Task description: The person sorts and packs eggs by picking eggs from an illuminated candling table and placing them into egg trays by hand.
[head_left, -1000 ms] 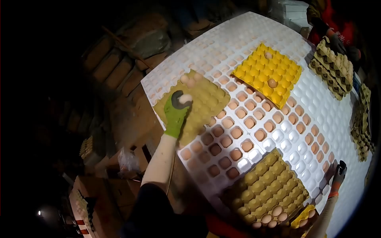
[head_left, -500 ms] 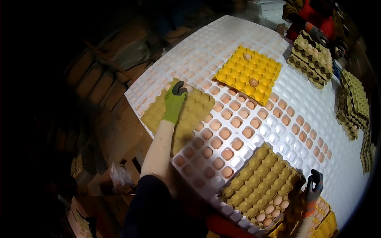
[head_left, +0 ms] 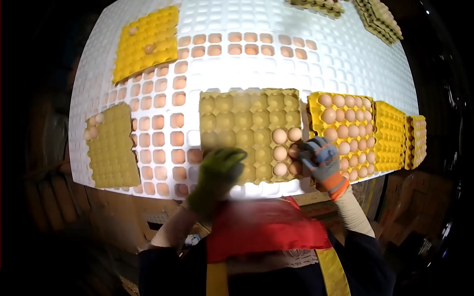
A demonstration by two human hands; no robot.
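Note:
My left hand (head_left: 217, 175), in a green glove and blurred, is over the lower left part of a brown egg tray (head_left: 237, 116); whether it holds anything does not show. At that tray's lower right edge my right hand (head_left: 321, 160), in a grey and orange glove, has its curled fingers on an egg (head_left: 295, 151). Several eggs (head_left: 280, 153) stand in the right columns of this tray, whose other cups hold none. Touching the right hand's far side is a yellow tray (head_left: 312, 118) filled with eggs.
White foam trays (head_left: 212, 74) cover the table, many cells holding eggs. At the far left lie a brown tray (head_left: 113, 153) with several eggs and a yellow tray (head_left: 148, 34) with two. More yellow trays (head_left: 390, 133) stand right; brown stacks (head_left: 377, 19) are at the back.
The view has swung right and down. My left hand has left the left brown tray, where it held an egg, and come to the near one. My right hand has moved to this tray's eggs.

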